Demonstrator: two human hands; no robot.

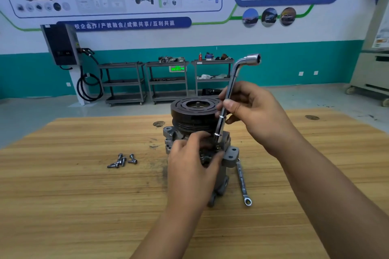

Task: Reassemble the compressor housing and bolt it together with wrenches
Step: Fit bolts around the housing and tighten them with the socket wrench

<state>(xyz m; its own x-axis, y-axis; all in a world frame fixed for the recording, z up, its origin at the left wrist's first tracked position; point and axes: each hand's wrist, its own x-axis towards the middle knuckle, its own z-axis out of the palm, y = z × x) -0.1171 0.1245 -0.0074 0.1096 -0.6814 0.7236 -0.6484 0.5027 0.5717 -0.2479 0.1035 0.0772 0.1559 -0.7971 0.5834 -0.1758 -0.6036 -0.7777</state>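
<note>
The grey compressor (230,154) stands upright on the wooden table (84,185), with its dark pulley (194,107) on top. My right hand (250,109) grips the shaft of a chrome L-shaped socket wrench (231,82). The wrench stands nearly upright, its lower socket end on the housing just below the pulley. My left hand (192,166) grips the front of the housing beside that socket end and hides the part beneath it. Several loose bolts (123,161) lie on the table to the left of the compressor.
A flat ring spanner (243,183) lies on the table right of the compressor, partly under its flange. Metal shelf carts (166,82) and a wall-mounted charger with a black cable (61,44) stand far behind the table. A white cabinet on wheels (372,73) is at the far right.
</note>
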